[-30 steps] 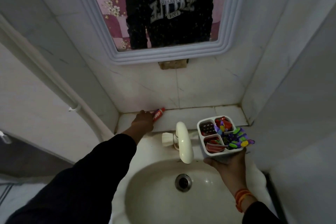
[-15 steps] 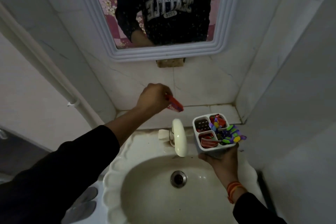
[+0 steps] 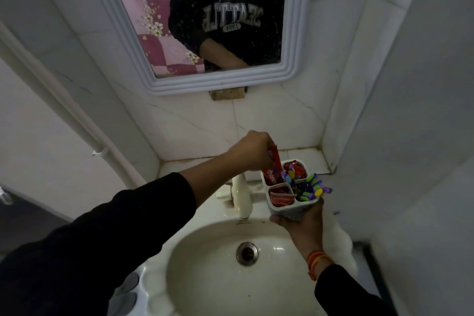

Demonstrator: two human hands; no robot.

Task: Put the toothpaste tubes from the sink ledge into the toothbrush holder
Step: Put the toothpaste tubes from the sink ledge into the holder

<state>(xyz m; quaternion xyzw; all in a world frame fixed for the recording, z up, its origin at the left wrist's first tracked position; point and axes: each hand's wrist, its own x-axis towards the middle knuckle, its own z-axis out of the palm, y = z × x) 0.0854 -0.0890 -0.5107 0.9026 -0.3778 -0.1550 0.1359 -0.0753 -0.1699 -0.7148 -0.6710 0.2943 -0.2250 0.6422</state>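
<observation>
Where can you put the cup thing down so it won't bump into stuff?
The ledge in the corner behind the toothbrush holder looks bare, between the back wall and right wall. The basin around the drain is open too. By the tap it is crowded, with both hands close.

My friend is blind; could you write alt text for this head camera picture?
Over a white sink, the left hand lowers a red toothpaste tube into the back-left compartment of a white holder that the right hand holds up by its base. Its other compartments hold red tubes and colourful toothbrushes.
</observation>
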